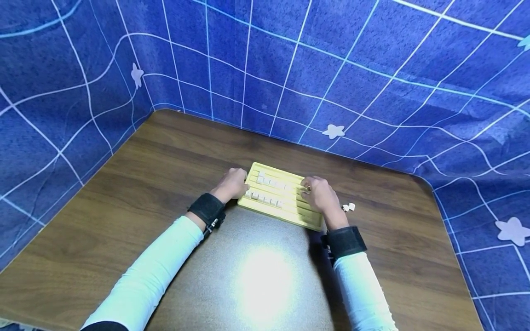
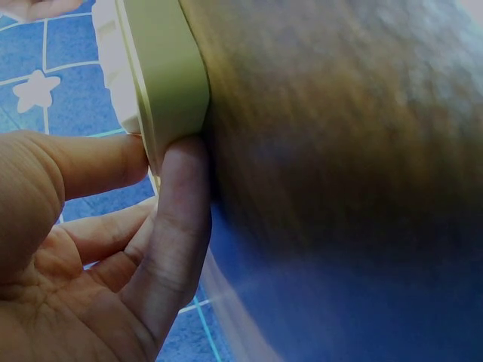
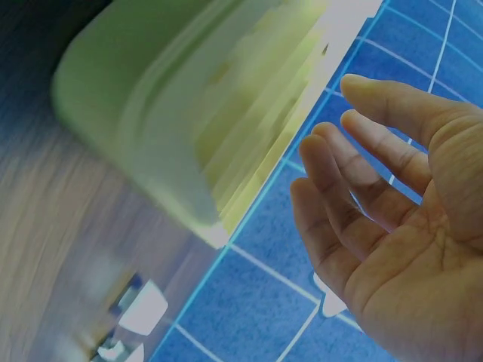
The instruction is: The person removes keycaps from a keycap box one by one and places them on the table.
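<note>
A yellow ridged tray [image 1: 304, 219] lies on the table, with two rows of small white keycap-like pieces [image 1: 267, 200] along its ridges. My left hand [image 1: 233, 184] is at the tray's left end. In the left wrist view, the thumb and a finger [image 2: 177, 219] pinch the rim and side wall of the tray [image 2: 170, 68]. Over the tray's right part hovers my right hand [image 1: 322, 195]. The right wrist view shows that hand [image 3: 392, 226] with loosely bent fingers apart from the tray [image 3: 98, 98], and nothing is seen in it.
A few loose white pieces [image 1: 351, 206] lie on the wooden table [image 1: 397, 239] just right of the tray; the right wrist view shows such a piece [image 3: 143, 309] too. Blue cloth [image 1: 290, 69] with white lines and stars hangs around the table's back and sides.
</note>
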`<state>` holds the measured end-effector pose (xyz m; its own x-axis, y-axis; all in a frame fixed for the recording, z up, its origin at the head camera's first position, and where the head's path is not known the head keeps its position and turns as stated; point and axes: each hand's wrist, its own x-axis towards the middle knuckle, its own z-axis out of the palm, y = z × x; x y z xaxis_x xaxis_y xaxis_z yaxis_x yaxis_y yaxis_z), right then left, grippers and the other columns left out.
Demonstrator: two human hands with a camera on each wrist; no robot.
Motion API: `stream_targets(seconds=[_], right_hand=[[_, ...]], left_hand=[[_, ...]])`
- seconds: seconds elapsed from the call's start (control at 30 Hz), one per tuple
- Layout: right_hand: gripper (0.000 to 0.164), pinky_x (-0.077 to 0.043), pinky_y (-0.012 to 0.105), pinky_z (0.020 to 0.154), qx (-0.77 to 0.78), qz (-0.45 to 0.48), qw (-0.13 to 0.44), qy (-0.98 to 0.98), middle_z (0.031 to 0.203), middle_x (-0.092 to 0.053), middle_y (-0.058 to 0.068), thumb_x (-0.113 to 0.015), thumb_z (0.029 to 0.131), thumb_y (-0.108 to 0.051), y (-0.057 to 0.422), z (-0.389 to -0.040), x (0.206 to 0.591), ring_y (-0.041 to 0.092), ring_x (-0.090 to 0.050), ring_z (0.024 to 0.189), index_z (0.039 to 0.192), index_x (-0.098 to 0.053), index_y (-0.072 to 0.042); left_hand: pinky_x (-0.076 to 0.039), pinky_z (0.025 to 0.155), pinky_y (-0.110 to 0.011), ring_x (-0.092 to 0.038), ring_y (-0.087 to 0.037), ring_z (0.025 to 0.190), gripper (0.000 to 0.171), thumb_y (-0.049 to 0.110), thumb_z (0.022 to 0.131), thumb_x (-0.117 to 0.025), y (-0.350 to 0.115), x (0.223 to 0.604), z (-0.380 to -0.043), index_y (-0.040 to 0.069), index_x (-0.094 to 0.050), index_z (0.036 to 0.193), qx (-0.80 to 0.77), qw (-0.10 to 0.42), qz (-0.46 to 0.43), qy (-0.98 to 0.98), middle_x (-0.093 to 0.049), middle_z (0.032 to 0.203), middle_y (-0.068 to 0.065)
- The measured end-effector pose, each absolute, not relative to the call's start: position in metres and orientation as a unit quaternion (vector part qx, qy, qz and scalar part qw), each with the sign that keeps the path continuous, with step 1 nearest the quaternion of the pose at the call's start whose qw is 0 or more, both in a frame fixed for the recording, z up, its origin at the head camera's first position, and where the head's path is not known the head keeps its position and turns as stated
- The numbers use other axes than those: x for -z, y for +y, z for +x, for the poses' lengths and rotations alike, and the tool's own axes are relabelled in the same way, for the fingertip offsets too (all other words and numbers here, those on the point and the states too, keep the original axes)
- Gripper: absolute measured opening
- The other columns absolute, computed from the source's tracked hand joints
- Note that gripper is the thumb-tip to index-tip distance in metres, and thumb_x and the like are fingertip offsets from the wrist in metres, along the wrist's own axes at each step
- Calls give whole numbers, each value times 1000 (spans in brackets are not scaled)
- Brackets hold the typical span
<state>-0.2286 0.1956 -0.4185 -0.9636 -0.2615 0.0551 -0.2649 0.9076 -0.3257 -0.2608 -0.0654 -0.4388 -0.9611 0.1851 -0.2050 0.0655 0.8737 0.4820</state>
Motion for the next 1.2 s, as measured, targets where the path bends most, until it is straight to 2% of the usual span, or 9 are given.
stream_targets(seconds=[0.27,0.5,0.77,1.2], right_hand=[[22,-54,44,83,-171,143,2,-975,107,-69,14,-71,85,-9,179,-231,423,29,-67,99,106,-67,-4],[18,-54,41,84,-164,158,0,-974,102,-69,15,-70,84,-7,173,-238,430,29,-67,97,101,-68,-3],[15,-55,41,77,-148,149,-2,-978,97,-68,10,-70,81,-8,165,-241,431,26,-68,94,96,-69,-7],[12,-55,43,75,-118,109,-44,-986,104,-68,6,-67,89,-13,158,-244,429,24,-67,96,100,-71,-14]], left_hand=[[-44,70,-32,-55,-23,83,12,15,94,-61,-66,441,-261,3,-63,96,-237,125,70,961,-58,90,-10],[-45,71,-33,-54,-24,83,11,14,92,-62,-67,440,-260,3,-62,89,-239,114,75,961,-58,89,-10],[-42,69,-31,-53,-22,82,11,15,94,-62,-66,441,-261,4,-62,92,-236,119,68,962,-58,89,-9],[-41,66,-30,-52,-22,79,10,13,93,-62,-68,444,-261,4,-62,91,-248,112,76,959,-57,87,-9]])
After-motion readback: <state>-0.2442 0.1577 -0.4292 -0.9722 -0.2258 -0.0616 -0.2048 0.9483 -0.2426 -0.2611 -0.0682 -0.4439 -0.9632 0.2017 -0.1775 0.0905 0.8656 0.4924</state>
